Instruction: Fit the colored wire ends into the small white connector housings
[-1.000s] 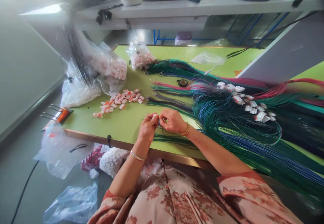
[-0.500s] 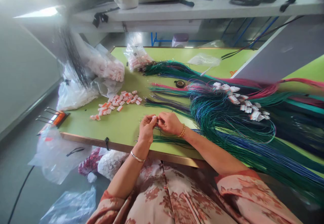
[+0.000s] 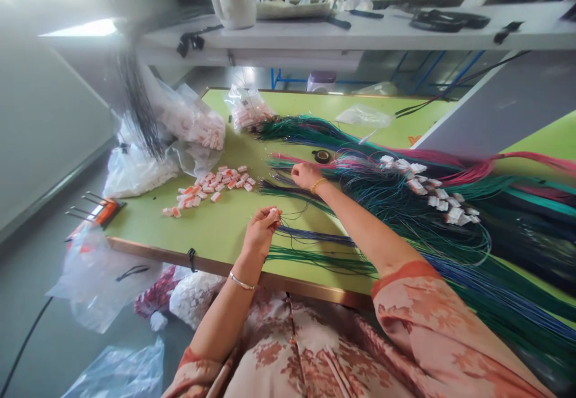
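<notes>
My left hand (image 3: 262, 228) is closed on a small white connector housing (image 3: 273, 212) above the near part of the green tabletop. Thin dark wires trail from the connector to the right. Farther forward, my right hand (image 3: 306, 177) has its fingers bent together over the left ends of the pink wires (image 3: 284, 158) and dark wires (image 3: 279, 189). Whatever its fingertips hold is too small to make out. Below it run bundles of blue wires (image 3: 315, 236) and green wires (image 3: 315, 256).
Loose white-and-orange connectors (image 3: 216, 185) lie in a pile at the left, near plastic bags (image 3: 198, 119) of similar parts. A tape roll (image 3: 321, 156) sits behind my right hand. Wired connectors (image 3: 420, 185) rest on the large wire heap. A shelf (image 3: 315, 39) spans the back.
My right hand has left my left hand and moved forward to the wire ends. My left hand stays nearly in place with the connector. The view has tilted slightly upward.
</notes>
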Tool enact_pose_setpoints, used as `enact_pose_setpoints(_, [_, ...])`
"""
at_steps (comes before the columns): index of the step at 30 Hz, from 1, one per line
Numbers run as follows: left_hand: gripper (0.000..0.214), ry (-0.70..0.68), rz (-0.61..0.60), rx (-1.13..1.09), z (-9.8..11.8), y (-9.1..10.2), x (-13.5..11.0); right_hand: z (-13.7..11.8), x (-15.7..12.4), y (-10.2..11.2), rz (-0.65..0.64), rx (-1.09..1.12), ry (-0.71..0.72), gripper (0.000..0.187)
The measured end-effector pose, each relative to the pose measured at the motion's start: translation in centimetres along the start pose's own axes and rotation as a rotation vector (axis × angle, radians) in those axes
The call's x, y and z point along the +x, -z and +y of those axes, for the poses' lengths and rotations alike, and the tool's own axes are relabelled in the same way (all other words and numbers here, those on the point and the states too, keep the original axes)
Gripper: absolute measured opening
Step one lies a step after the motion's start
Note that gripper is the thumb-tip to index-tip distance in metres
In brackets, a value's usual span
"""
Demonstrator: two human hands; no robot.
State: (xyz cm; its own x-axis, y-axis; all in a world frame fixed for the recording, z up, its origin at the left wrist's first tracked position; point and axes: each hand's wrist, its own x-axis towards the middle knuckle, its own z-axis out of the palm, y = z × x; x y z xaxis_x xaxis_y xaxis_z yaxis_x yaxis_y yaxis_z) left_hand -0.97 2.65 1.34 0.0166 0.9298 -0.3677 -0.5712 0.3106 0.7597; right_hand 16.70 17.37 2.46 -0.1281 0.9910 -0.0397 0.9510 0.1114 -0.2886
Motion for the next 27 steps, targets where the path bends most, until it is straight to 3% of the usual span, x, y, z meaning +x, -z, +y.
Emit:
enact_pose_setpoints(5, [0.03, 0.005, 0.009, -0.002, -0.2, 0.3, 0.1, -0.7, 0.8, -1.0, -0.088, -0.137, 0.038, 0.028])
enact_pose_setpoints(18, [0.032, 0.023, -0.025, -0.036, -0.6, 0.6, 0.5, 0.1, 0.3, -0.6, -0.134, -0.138, 0.107, 0.025])
enact_pose_setpoints(27, [0.033, 0.04, -0.015, -0.047, -0.6, 0.6, 0.6, 1.1, -0.2, -0.5, -0.071, 0.057, 0.161, 0.019])
